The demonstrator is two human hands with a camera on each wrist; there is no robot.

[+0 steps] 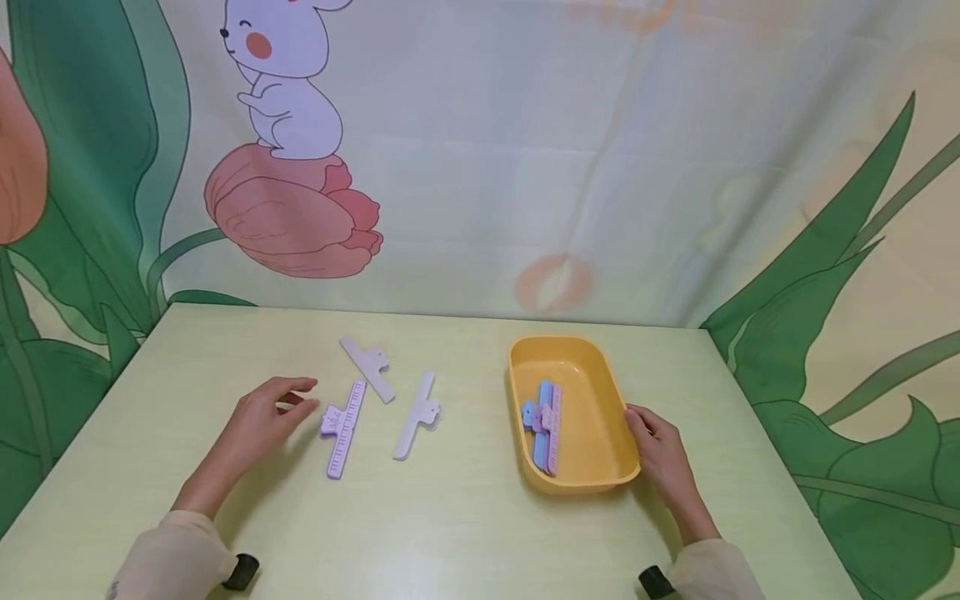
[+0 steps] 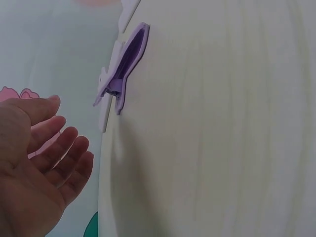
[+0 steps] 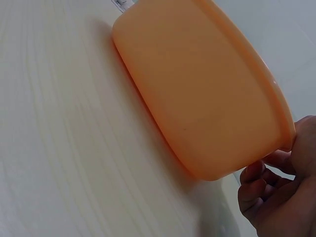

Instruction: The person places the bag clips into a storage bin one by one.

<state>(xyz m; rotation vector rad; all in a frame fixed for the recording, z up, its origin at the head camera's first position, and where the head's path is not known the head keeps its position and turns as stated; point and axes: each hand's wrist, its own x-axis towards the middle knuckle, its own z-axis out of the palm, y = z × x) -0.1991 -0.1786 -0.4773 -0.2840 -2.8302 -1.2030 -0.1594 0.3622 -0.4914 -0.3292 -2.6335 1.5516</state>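
Observation:
My left hand (image 1: 264, 417) hovers over the table with its fingers loosely bent and nothing in them. Just right of its fingertips lies a purple clip (image 1: 345, 429) with ruler-like marks along its bar; in the left wrist view its side and spring show. Beyond it are a pale lilac clip (image 1: 367, 368) and, to the right, another pale clip (image 1: 417, 417). At the right, a yellow plastic basket (image 1: 596, 454) contains a blue clip (image 1: 541, 450) beside a pink-purple clip (image 1: 554, 433). My right hand (image 1: 663, 450) grips the basket's rim near its front right corner, fingers curled beneath.
The light wooden table (image 1: 465, 533) ends at the back against a printed curtain (image 1: 465, 167) with a rabbit, flowers and leaves. A black wrist band (image 1: 242, 572) shows at the left sleeve, another black band (image 1: 656, 582) at the right sleeve.

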